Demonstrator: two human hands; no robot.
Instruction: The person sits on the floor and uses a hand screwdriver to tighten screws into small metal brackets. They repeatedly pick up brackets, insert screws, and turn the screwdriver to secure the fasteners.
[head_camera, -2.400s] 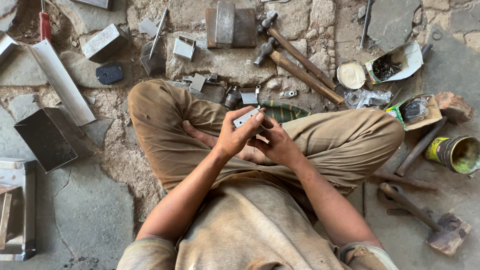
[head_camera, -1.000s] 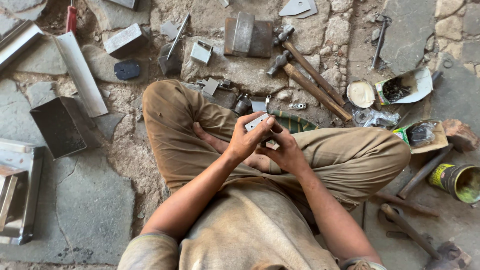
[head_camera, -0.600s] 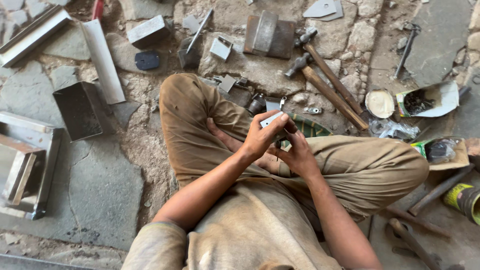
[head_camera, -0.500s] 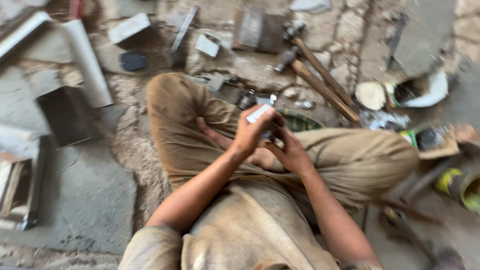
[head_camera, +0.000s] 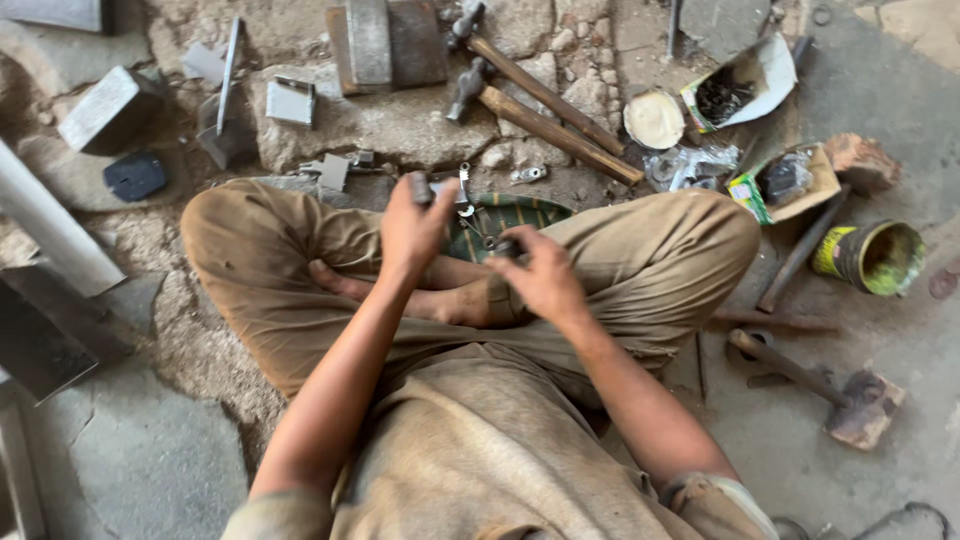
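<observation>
I sit cross-legged on a stone floor in tan clothes. My left hand (head_camera: 412, 228) is raised over my left knee and grips a small grey metal piece (head_camera: 421, 187) at its fingertips. My right hand (head_camera: 545, 278) is lower, above my crossed ankles, closed around a small dark object (head_camera: 505, 247) that is mostly hidden by the fingers. The two hands are apart. A green striped cloth (head_camera: 508, 215) lies just beyond them.
Two wooden-handled hammers (head_camera: 540, 108) lie ahead beside a metal block (head_camera: 382, 40). At right are a round lid (head_camera: 654, 119), an open box of dark bits (head_camera: 735, 88), a yellow-green can (head_camera: 872, 257) and another hammer (head_camera: 815, 382). Metal boxes (head_camera: 108, 108) and a white bar (head_camera: 50, 228) lie left.
The hands, held together around a small metal piece, have separated. My left hand lifted away with the piece and my right hand dropped toward my ankles. The view shifted.
</observation>
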